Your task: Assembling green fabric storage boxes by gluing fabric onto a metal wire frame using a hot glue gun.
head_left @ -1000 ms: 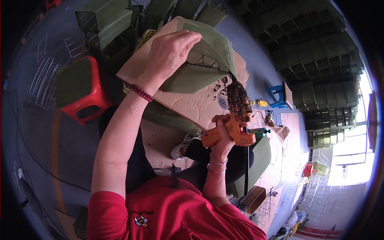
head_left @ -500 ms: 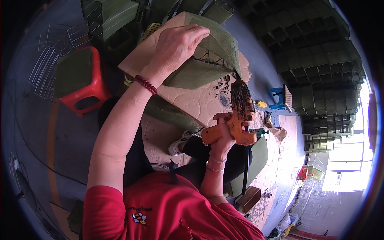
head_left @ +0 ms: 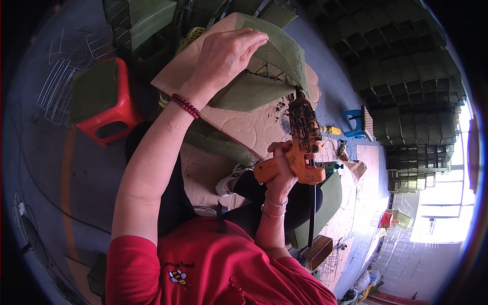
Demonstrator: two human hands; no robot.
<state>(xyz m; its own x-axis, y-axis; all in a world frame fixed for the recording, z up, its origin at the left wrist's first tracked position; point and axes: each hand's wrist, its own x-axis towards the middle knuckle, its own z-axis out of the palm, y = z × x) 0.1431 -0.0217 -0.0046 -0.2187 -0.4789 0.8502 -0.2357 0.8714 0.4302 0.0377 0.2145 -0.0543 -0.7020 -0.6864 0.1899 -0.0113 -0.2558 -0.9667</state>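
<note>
Head view: the green fabric panel (head_left: 259, 91) is being pressed onto the board (head_left: 244, 127) by the left hand (head_left: 223, 56), flat and unclenched; right hand (head_left: 282, 165) is clenching the orange glue gun (head_left: 300, 147) beside the panel's edge, where the nozzle is best kept close.

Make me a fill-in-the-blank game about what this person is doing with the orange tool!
1. The right hand grips an orange glue ____.
2. The left hand presses down on a piece of ____ fabric over a wire frame.
3. A string of dark red ____ circles the left wrist.
4. The stool with a green top has ____ legs.

Missing words: gun; green; beads; red
</note>
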